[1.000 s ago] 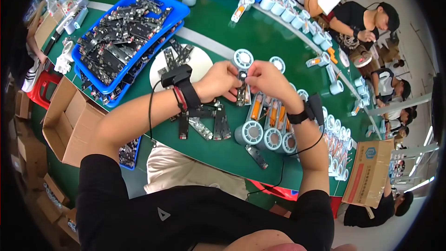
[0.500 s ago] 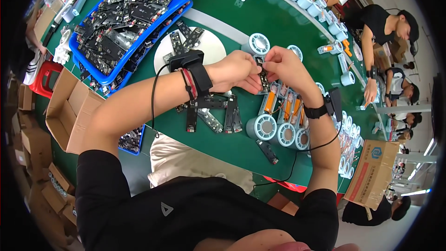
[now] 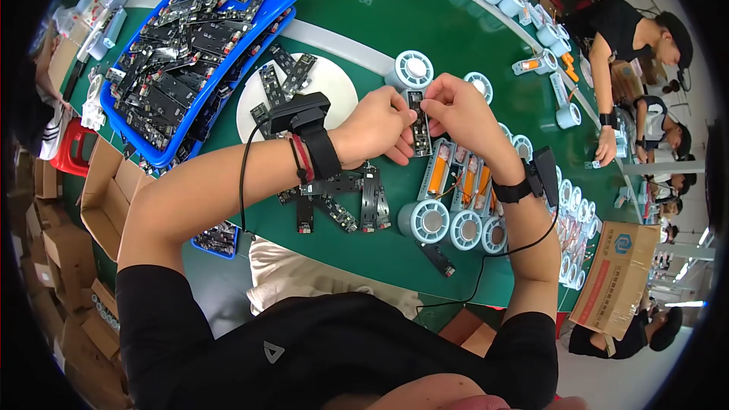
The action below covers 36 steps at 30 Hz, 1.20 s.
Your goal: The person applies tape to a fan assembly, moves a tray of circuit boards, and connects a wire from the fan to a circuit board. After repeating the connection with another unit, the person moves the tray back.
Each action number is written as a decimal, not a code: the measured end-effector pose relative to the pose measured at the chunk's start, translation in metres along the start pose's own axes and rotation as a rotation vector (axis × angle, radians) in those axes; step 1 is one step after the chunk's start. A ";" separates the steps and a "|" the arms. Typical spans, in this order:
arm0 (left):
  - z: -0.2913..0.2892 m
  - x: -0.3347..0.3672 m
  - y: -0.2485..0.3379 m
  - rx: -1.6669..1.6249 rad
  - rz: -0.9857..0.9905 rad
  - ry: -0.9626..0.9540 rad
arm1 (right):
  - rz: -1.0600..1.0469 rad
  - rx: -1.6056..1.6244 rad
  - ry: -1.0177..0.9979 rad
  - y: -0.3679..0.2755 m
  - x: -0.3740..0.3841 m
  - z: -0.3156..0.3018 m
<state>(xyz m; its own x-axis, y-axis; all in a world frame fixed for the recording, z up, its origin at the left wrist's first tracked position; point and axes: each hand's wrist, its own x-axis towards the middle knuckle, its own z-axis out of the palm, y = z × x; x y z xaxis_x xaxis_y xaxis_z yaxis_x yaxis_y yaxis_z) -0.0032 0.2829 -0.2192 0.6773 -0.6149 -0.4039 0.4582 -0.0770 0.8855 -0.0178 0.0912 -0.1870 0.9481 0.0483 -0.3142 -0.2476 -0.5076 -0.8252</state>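
Note:
A narrow black circuit board (image 3: 419, 130) lies lengthwise in the handle of a light blue handheld fan (image 3: 414, 70), whose round head points away from me. My left hand (image 3: 380, 127) is closed at the board's left edge, thumb and index finger pinched, the other fingers reaching beside it. From the right, my right hand (image 3: 458, 110) pinches the upper part of the board's edge between thumb and index finger. Just right of the board lie more fans (image 3: 427, 220) with orange battery cells (image 3: 438, 173) and wires showing in their open handles.
Left stands a blue tray (image 3: 163, 153) heaped with circuit boards. More boards lie on a white round plate (image 3: 345, 95) and as loose boards (image 3: 334, 211) on the green table (image 3: 342, 0). A cardboard box (image 3: 613, 281) is at the right. Co-workers sit along the far right side.
The board between my hands shows more fully now, as my fingers have spread to its two edges. Across the table, another person's hand has come to a fan. The whole view has shifted slightly.

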 end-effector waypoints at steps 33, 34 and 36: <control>-0.011 0.039 -0.007 -0.296 0.219 0.113 | -0.026 -0.751 0.369 -0.023 0.177 -0.067; -0.012 0.039 -0.007 -0.297 0.208 0.109 | -0.021 -0.628 0.343 -0.024 0.176 -0.069; -0.014 0.040 -0.005 -0.283 0.215 0.088 | -0.006 -0.501 0.314 -0.027 0.168 -0.079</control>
<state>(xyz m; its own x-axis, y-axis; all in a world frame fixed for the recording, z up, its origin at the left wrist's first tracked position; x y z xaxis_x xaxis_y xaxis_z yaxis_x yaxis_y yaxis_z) 0.0296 0.2699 -0.2432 0.8167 -0.5225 -0.2450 0.4332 0.2746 0.8585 0.1642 0.0449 -0.1808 0.9817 -0.1662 -0.0931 -0.1905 -0.8563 -0.4801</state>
